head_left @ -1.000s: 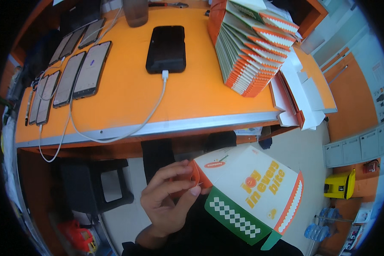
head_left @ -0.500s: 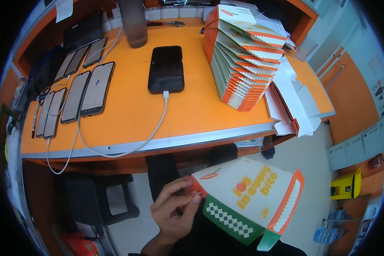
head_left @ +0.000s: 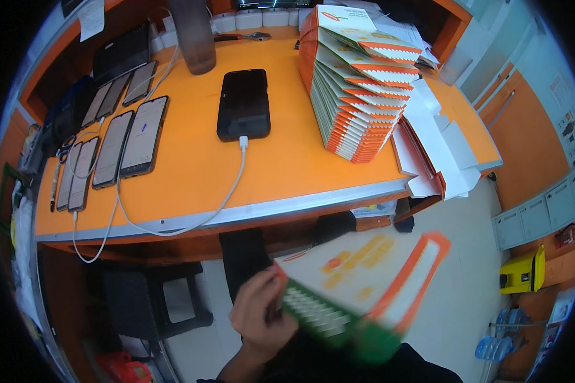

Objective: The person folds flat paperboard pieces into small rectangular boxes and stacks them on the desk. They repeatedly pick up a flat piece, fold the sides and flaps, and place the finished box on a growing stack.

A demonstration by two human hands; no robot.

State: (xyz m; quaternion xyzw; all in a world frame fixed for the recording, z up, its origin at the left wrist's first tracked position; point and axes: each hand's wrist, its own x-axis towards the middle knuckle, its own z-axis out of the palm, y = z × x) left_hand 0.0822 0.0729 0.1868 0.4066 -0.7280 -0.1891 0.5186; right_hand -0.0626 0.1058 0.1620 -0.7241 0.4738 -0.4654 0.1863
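One food carton [head_left: 348, 271], white with green and orange edging, tilts in front of the table [head_left: 191, 159], off its edge and over the floor [head_left: 450, 287]; motion blur on it. Left hand [head_left: 262, 313] at the narrow end, grip pinching that corner; exact finger placement unclear. Right hand not visible. Step in hand, by judgement: turning a single carton, apart from the carton stack [head_left: 364, 105]. Next move calls for a firm pinch and a steadied wide end.

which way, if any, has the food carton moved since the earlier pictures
Yes: the paperboard food carton has swung, its orange-and-white end rising in the picture, closer to the desk's silver edge.
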